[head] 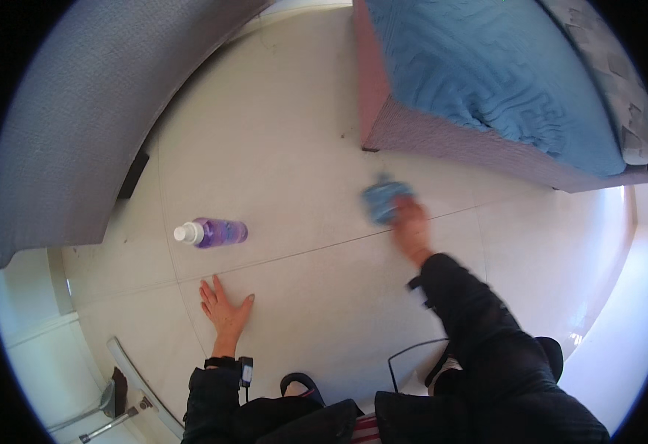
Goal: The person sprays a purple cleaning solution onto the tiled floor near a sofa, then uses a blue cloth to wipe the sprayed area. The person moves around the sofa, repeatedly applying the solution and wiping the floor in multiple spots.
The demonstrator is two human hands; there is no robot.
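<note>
My right hand (411, 227) presses a blue cloth (385, 201) against the pale tiled floor (302, 311), near the corner of a pink upholstered bed base. Hand and cloth are both blurred. Flat on the tiles, fingers spread, rests my left hand (226, 313) with nothing in it. Just beyond its fingertips a bottle of purple liquid (221, 232) with a white cap lies on the floor or stands seen from above; I cannot tell which. The bottle bears writing.
A grey upholstered piece of furniture (85, 111) curves along the left. At upper right, a blue blanket (479, 72) covers the bed base (440, 130). A broom (114, 394) and a flat floor squeegee or mop (141, 380) are at lower left. My sandalled foot (302, 387) is below.
</note>
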